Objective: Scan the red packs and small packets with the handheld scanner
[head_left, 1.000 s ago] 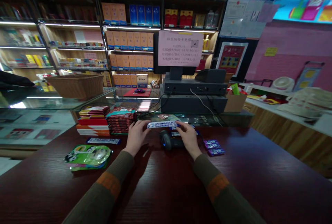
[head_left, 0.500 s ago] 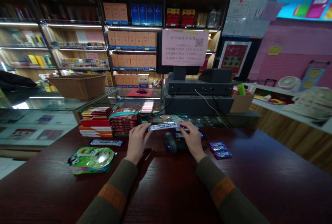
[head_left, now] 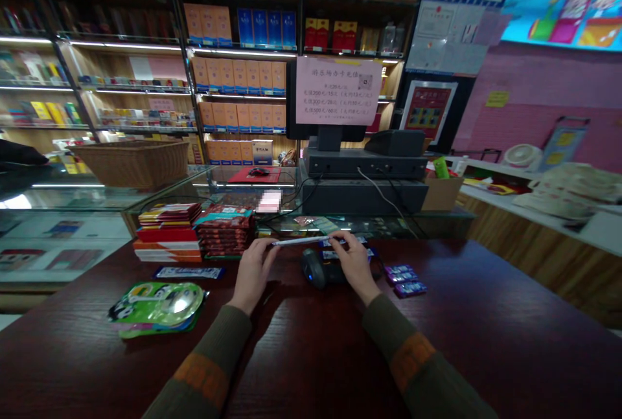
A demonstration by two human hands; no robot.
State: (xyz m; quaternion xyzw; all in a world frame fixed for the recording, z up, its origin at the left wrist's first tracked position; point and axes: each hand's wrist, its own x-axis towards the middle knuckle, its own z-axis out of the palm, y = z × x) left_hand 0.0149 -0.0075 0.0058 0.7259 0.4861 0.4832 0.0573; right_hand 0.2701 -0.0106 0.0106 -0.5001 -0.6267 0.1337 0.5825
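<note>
- We hold a slim packet [head_left: 300, 241] up in front of us, one end in each of our hands, above the dark worktop [head_left: 311, 361].
- Our left hand [head_left: 251, 274] pinches the packet's left end between thumb and fingers.
- Our right hand [head_left: 354, 261] pinches its right end in the same way, so the packet spans the space between our hands, turned nearly edge-on to us; its print is too thin a strip for us to read.
- Just to the left of our right hand, below the packet, we see a black scanner [head_left: 313, 269] with a small blue light.
- Behind the right hand lie some blue wrappers [head_left: 330, 254], partly covered by it; they look like more packets, though we cannot count them surely.
- To the right of our right hand we have purple packs [head_left: 406, 281] lying close together.
- To the left of our left hand a blue-and-white packet [head_left: 189, 272] lies flat, and nearer us sit green blister packages [head_left: 158, 302], overlapping.
- Beyond our left hand stand a pile of brown-red bags [head_left: 226, 234] and, left of it, a stack of red and orange boxes [head_left: 168, 241].
- Past both hands we face a black register [head_left: 364, 189] and a pink sign [head_left: 339, 92].
</note>
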